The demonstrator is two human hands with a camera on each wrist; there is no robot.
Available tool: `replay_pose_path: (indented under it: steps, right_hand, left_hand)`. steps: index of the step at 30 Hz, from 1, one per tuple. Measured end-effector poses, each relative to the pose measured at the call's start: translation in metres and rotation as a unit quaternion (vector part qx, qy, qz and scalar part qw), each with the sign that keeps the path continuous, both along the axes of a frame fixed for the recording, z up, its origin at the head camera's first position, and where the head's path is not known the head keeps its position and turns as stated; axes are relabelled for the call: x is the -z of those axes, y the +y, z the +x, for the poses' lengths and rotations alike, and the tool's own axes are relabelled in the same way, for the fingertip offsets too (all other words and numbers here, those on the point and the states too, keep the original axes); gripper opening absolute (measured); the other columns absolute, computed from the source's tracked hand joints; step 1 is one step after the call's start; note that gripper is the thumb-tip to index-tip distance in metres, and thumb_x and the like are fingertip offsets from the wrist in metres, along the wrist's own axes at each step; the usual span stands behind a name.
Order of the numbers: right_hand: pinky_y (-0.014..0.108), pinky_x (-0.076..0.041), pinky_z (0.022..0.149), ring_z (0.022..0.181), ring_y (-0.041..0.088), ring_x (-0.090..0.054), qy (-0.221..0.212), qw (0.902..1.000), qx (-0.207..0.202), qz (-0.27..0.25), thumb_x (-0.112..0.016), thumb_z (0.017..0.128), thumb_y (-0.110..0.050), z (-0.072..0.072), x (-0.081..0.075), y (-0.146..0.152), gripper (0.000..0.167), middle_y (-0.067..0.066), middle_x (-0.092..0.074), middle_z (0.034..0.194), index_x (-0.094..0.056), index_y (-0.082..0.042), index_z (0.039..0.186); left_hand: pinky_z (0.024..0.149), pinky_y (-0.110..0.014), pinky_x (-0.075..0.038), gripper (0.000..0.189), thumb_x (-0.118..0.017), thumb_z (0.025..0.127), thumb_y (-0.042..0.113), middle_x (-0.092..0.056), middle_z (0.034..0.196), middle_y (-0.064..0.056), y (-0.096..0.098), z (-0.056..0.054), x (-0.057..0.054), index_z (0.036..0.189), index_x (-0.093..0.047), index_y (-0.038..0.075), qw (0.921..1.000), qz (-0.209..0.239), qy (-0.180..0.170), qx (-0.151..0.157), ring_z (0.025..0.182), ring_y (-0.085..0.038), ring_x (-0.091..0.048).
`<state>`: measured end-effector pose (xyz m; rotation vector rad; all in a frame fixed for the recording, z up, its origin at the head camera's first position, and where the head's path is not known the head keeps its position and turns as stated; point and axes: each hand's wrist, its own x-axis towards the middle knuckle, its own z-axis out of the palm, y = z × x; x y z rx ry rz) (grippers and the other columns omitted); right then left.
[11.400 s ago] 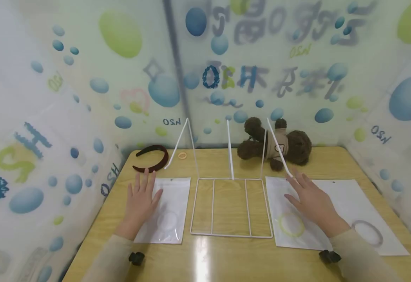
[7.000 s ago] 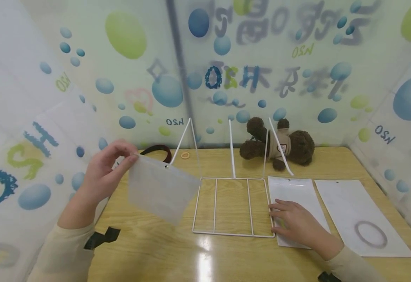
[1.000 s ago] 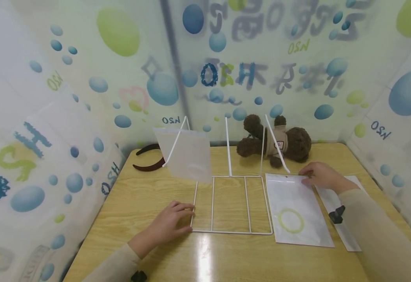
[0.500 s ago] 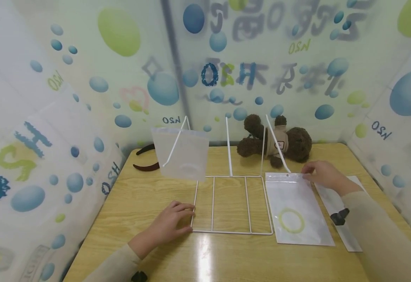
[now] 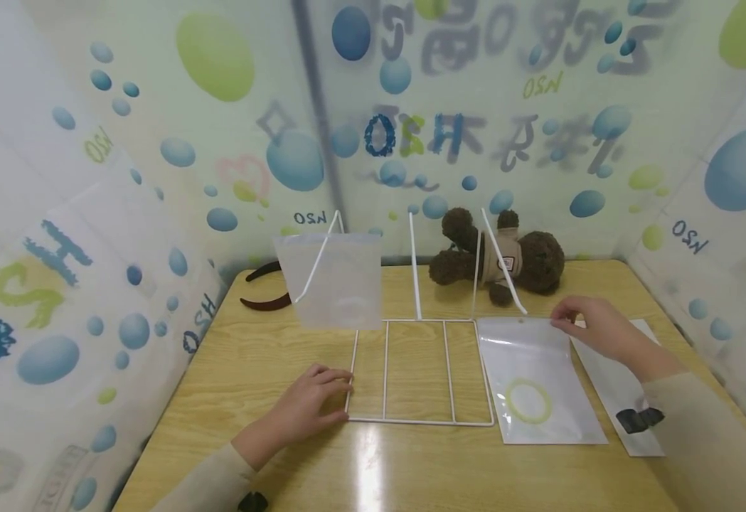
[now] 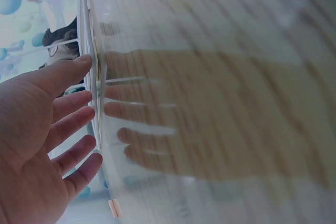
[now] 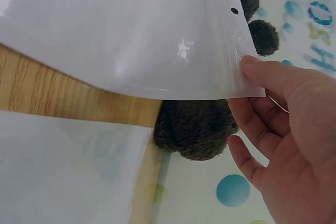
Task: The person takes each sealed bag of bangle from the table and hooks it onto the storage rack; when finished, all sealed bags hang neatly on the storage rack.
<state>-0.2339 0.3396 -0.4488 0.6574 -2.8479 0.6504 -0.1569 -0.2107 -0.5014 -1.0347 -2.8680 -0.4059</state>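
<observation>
My right hand (image 5: 599, 331) pinches the top right corner of a white zip bag (image 5: 539, 370) that has a yellow-green ring (image 5: 528, 400) inside. In the right wrist view, thumb and forefinger grip that corner of the bag (image 7: 157, 35) beside its hang hole, and the corner stands raised. My left hand (image 5: 308, 402) rests at the left side of a white wire rack (image 5: 420, 422), its fingers loosely spread with the tips at the frame. Another pale bag (image 5: 340, 284) hangs on the rack's left arm. The rack's middle arm (image 5: 414, 270) and right arm (image 5: 504, 267) carry nothing.
A third bag (image 5: 616, 384) lies at the right, partly under my right sleeve. At the back lie a brown plush bear (image 5: 539, 263) behind the right arm and a dark red headband (image 5: 267, 304), partly hidden by the hanging bag. Patterned walls (image 5: 507, 135) enclose the wooden table (image 5: 219, 384).
The left bag has gone from the table onto the rack's left arm. My right hand has moved to the middle bag's corner and raised it slightly. My left hand now stays at the rack.
</observation>
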Motion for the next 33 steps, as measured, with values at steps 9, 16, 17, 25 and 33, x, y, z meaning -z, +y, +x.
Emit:
replay_pose_path:
  steps: [9, 16, 17, 25, 33]
  right_hand:
    - [0.026, -0.05, 0.065, 0.075, -0.003, -0.053, 0.065, 0.9979, -0.004, 0.009, -0.08, 0.087, -0.006, 0.029, -0.025, -0.009, 0.014, -0.013, -0.066, 0.082, -0.072, -0.017, 0.09]
    - [0.022, -0.048, 0.062, 0.075, -0.005, -0.051, 0.106, 0.9939, -0.032, -0.002, -0.083, 0.083, -0.002, 0.046, -0.045, -0.019, 0.021, -0.016, -0.064, 0.081, -0.071, -0.018, 0.089]
    - [0.021, -0.048, 0.063, 0.075, -0.005, -0.052, 0.114, 0.9928, -0.037, -0.001, -0.083, 0.082, -0.001, 0.048, -0.049, -0.02, 0.022, -0.016, -0.065, 0.082, -0.071, -0.018, 0.089]
    - [0.011, -0.045, 0.068, 0.076, -0.005, -0.053, 0.164, 0.9843, -0.066, -0.002, -0.085, 0.076, 0.003, 0.066, -0.075, -0.03, 0.033, -0.018, -0.066, 0.086, -0.07, -0.021, 0.092]
    - [0.011, -0.043, 0.069, 0.077, -0.006, -0.053, 0.19, 0.9766, -0.097, -0.027, -0.084, 0.079, 0.0, 0.087, -0.103, -0.047, 0.034, -0.023, -0.063, 0.087, -0.068, -0.026, 0.094]
  left_hand:
    - [0.101, -0.044, -0.052, 0.044, -0.085, 0.085, 0.034, -0.066, 0.14, -0.002, 0.001, 0.002, 0.0, 0.123, -0.074, 0.013, 1.0, 0.002, 0.005, 0.002, 0.118, -0.022, -0.057]
    - [0.101, -0.044, -0.052, 0.044, -0.085, 0.085, 0.033, -0.066, 0.14, -0.002, 0.001, 0.002, -0.001, 0.124, -0.074, 0.013, 1.0, -0.002, 0.003, 0.001, 0.118, -0.022, -0.057]
    - [0.101, -0.044, -0.052, 0.044, -0.085, 0.085, 0.033, -0.066, 0.14, -0.002, 0.001, 0.002, -0.001, 0.124, -0.074, 0.013, 1.0, -0.002, 0.002, 0.001, 0.118, -0.022, -0.057]
    - [0.1, -0.044, -0.052, 0.044, -0.085, 0.085, 0.032, -0.066, 0.14, -0.003, 0.002, 0.001, -0.001, 0.123, -0.074, 0.013, 1.0, -0.002, -0.001, 0.003, 0.117, -0.022, -0.057]
    - [0.1, -0.044, -0.052, 0.044, -0.085, 0.086, 0.032, -0.066, 0.14, -0.003, 0.004, 0.003, -0.005, 0.123, -0.074, 0.013, 1.0, -0.008, -0.005, -0.001, 0.118, -0.023, -0.058]
